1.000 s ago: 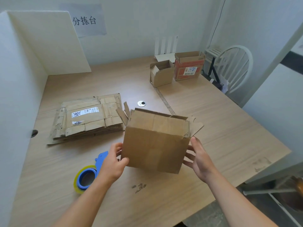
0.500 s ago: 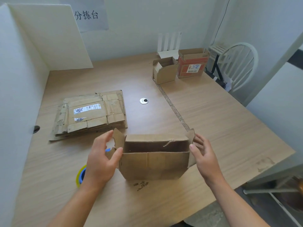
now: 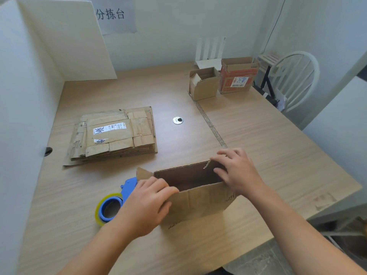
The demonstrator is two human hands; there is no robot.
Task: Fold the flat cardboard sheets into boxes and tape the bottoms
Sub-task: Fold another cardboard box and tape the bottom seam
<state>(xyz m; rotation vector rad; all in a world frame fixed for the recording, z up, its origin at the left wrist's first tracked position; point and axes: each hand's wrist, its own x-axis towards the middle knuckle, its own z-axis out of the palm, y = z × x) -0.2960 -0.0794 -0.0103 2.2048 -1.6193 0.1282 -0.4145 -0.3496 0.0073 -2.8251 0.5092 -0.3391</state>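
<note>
A brown cardboard box (image 3: 200,203) stands on the table (image 3: 278,155) near its front edge, its open end facing up. My left hand (image 3: 145,205) grips the near wall at the left corner, fingers over the top edge and thumb on the front face. A small side flap sticks up just behind that hand. Over the box's right end, my right hand (image 3: 238,173) lies with fairly straight fingers pressing on the right flap. A blue tape dispenser (image 3: 111,207) with a clear roll lies just left of the box. A stack of flat cardboard sheets (image 3: 113,135) sits further back on the left.
Two open boxes stand at the back right: a plain brown one (image 3: 204,86) and a red-printed one (image 3: 238,78). A white chair (image 3: 294,80) is beyond the table's right edge. A white board (image 3: 65,40) leans in the back left corner. A metal grommet (image 3: 178,120) sits mid-table.
The box went from held up in the air to standing on the table with its open end up. Both hands shifted from its sides onto its top edges and flaps.
</note>
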